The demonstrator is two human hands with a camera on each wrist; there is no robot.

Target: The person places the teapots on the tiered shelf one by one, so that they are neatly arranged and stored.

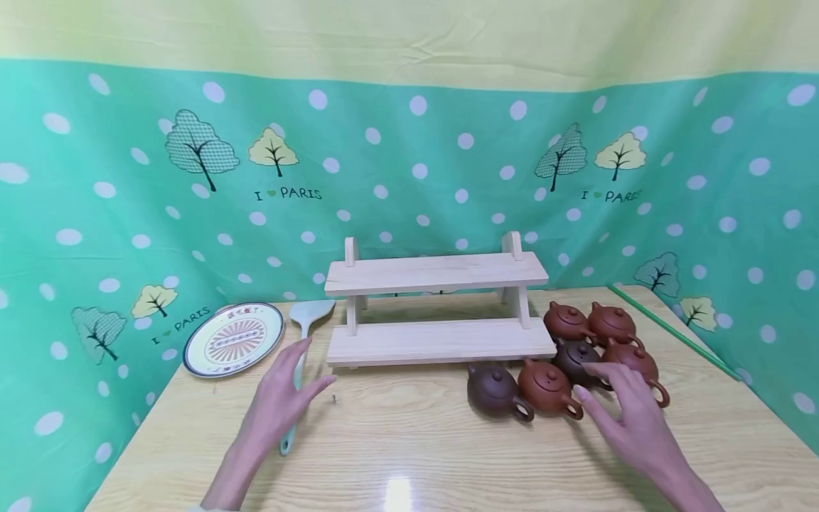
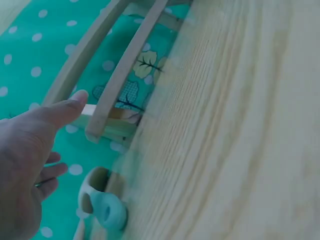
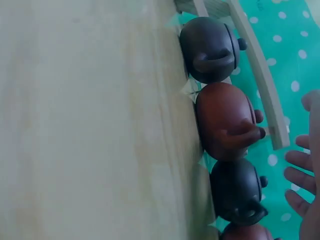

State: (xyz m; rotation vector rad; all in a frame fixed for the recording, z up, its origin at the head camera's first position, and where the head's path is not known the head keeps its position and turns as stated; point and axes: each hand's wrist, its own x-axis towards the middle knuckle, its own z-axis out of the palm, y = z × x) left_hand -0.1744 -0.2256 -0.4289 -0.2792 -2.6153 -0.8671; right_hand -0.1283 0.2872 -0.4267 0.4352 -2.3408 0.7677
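Note:
My right hand (image 1: 630, 419) hovers over the front teapots at the right, fingers loosely bent and holding nothing. Beneath and around it stand a reddish-brown teapot (image 1: 544, 384), a dark teapot (image 1: 574, 357) and another reddish one (image 1: 633, 359). A second dark teapot (image 1: 493, 390) stands at the left end of this group, and two more reddish teapots (image 1: 566, 320) are behind. My left hand (image 1: 278, 398), thumb and fingers spread, is over a pale blue spatula (image 1: 299, 370) and grips nothing. In the left wrist view the spatula's handle end (image 2: 110, 211) shows below the hand.
A two-tier wooden shelf (image 1: 441, 341) stands at the middle back, its right end close to the teapots. A patterned plate (image 1: 233, 340) lies at the left. A green stick (image 1: 675, 331) lies along the right back edge, before a dotted cloth (image 1: 416, 178).

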